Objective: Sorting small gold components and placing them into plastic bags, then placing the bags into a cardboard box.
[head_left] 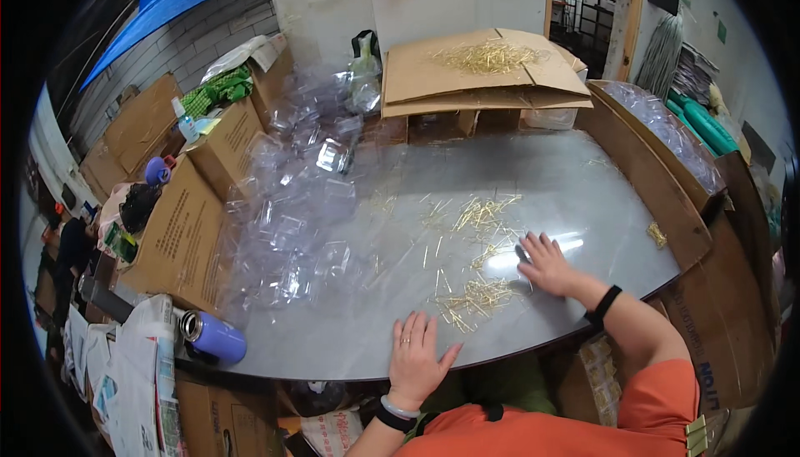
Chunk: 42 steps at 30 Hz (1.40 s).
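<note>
Apparently for easy reach, slim gold-coloured pieces (477, 300) heaped on tabletop (575, 178) between left hand (414, 363) and right hand (550, 267); both grips spread, nothing pinched.

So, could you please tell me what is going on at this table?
A person's left hand is spread at the near edge of a grey table; the right hand lies beside loose gold-coloured strips. Neither visibly grips anything. Clear plastic containers are heaped on the left, and more strips lie on cardboard at the back.
</note>
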{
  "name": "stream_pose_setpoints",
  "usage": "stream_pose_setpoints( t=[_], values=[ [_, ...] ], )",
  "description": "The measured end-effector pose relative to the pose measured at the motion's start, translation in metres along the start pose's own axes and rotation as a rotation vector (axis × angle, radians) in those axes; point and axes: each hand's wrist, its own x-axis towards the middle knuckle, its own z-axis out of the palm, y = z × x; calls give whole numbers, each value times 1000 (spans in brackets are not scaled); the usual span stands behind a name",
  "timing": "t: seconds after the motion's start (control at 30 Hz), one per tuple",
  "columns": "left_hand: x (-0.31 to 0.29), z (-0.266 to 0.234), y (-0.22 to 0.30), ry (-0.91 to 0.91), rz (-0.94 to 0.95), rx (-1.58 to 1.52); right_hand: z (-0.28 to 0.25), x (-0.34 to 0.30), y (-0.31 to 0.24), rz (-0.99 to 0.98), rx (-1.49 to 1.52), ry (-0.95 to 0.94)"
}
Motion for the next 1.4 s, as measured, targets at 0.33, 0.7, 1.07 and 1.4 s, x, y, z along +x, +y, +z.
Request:
stream_pose_setpoints(
  t=[0.33,0.7,1.07,1.4],
  values=[
    [-3,-1,20,-178,111,-35,20,-77,-124,-441,-97,190],
    [-10,17,24,-175,62,-103,34,-84,-126,-362,-89,310],
    [-8,10,14,-112,-4,-156,38,-71,-115,-483,41,422],
    [11,-12,14,-127,-49,-83,9,-94,-127,-431,163,432]
  ],
)
